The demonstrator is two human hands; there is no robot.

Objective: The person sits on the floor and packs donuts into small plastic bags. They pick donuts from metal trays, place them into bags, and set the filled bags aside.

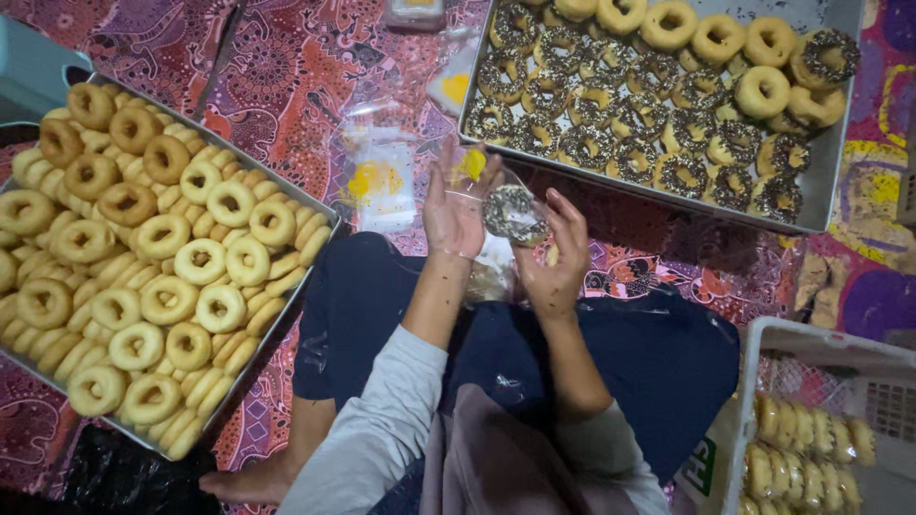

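A sprinkle-covered doughnut [515, 215] is pinched in the fingers of the right hand [558, 257], half inside a clear plastic bag [474, 176] that is held open around the left hand [456, 205]. The bag's lower edge is hard to make out against the lap. Just beyond the grip, a metal tray [828, 181] of sprinkled and plain doughnuts is cut off at the top. Left of the grip, a tray of plain doughnuts [162, 286] is partly cropped.

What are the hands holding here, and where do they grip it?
The right hand holds a chocolate-sprinkled donut by its edge, at the mouth of a clear plastic bag that the left hand holds open.
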